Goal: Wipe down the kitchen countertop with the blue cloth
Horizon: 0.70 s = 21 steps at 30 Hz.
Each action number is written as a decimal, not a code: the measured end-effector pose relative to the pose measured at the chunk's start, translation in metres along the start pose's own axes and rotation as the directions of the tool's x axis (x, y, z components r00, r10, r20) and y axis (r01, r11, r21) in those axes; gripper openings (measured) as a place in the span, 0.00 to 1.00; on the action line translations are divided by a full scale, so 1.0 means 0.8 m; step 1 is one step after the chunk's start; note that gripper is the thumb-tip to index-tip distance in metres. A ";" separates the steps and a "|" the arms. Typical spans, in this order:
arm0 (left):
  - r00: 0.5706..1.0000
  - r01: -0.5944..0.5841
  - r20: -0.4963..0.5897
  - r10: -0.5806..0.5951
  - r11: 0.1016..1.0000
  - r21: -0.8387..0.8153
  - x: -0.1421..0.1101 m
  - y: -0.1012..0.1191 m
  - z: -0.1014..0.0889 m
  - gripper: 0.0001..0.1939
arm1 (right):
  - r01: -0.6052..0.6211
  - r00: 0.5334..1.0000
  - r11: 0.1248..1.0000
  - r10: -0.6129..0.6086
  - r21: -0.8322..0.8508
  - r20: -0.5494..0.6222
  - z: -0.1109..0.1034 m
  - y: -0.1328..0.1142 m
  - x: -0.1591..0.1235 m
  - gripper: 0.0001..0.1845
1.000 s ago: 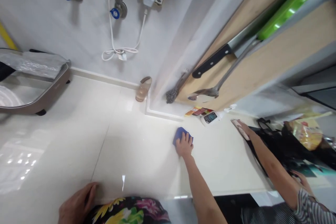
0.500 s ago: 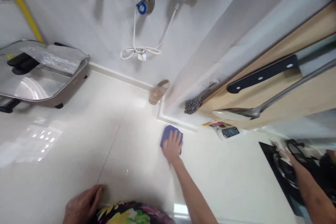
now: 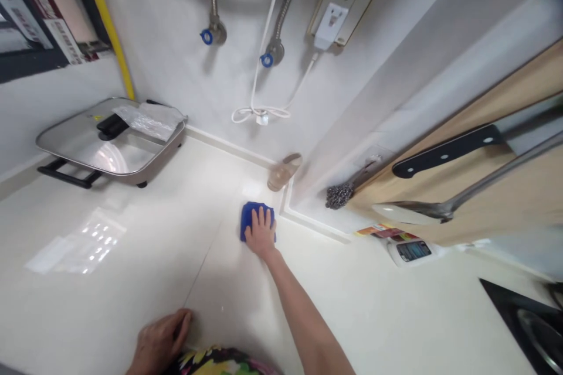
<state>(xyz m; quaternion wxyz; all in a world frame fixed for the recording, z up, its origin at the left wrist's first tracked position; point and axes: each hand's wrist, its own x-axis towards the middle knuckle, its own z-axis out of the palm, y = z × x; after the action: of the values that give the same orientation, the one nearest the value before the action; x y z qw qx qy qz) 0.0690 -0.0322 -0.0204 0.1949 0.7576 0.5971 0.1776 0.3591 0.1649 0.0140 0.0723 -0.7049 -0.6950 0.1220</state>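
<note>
My right hand lies over a folded blue cloth, pressing it flat on the glossy white countertop. Its fingers are spread across the cloth, just left of the wall corner. Behind the cloth, a small brownish, slant-topped container stands in that corner. My left hand rests at the counter's near side, beside the thin seam line. Its fingers are curled in, with nothing showing between them; the palm is hidden.
An electric pan with a glass lid stands at the back left. A knife, a ladle-like metal spoon and a steel scrubber hang at right. A white bottle lies near them, with a black stove beyond.
My right hand has slid the blue cloth leftward, away from the wall corner. My left hand stays at the counter's near side. Another person's arm over the stove is out of view now.
</note>
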 end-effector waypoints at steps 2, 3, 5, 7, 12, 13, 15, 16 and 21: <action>1.000 0.002 0.002 -0.002 1.000 -0.004 -0.001 0.000 -0.001 0.16 | 0.071 0.995 0.989 -0.060 0.134 -0.083 -0.001 0.016 -0.025 0.35; 1.000 0.003 0.005 -0.003 1.000 -0.006 -0.001 0.000 -0.001 0.16 | 0.093 0.983 0.977 -0.059 0.192 -0.176 0.001 0.026 -0.046 0.34; 1.000 0.009 0.009 -0.009 1.000 -0.019 0.002 0.000 -0.003 0.17 | 0.142 0.928 0.955 -0.037 0.260 -0.371 0.011 0.050 -0.102 0.32; 1.000 0.002 0.025 -0.001 0.999 -0.053 0.014 0.005 -0.005 0.18 | 0.145 0.888 0.947 0.003 0.286 -0.459 0.024 0.079 -0.169 0.29; 0.989 -0.143 0.018 0.146 0.981 -0.130 0.103 0.055 0.000 0.18 | -0.007 0.858 0.972 0.127 0.235 -0.498 0.055 0.150 -0.315 0.27; 0.981 -0.194 -0.032 0.192 0.975 -0.111 0.131 0.071 0.006 0.18 | -0.037 0.842 0.980 0.136 0.195 -0.522 0.061 0.160 -0.335 0.26; 0.939 -0.331 -0.115 0.325 0.943 -0.040 0.190 0.107 0.024 0.19 | -0.086 0.819 0.988 0.142 0.126 -0.556 0.075 0.173 -0.361 0.25; 0.918 -0.374 -0.139 0.371 0.927 0.003 0.218 0.124 0.036 0.21 | -0.106 0.808 0.989 0.146 0.102 -0.571 0.081 0.176 -0.370 0.25; 0.909 -0.373 -0.184 0.373 0.927 0.035 0.315 0.173 0.093 0.24 | -0.125 0.760 0.991 0.129 0.051 -0.637 0.103 0.174 -0.375 0.24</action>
<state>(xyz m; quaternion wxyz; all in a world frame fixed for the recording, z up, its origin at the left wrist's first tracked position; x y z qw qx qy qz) 0.2780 0.1781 -0.0048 0.1008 0.8374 0.4569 0.2824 0.4695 -0.1436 -0.0818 0.2978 -0.7494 -0.5794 -0.1184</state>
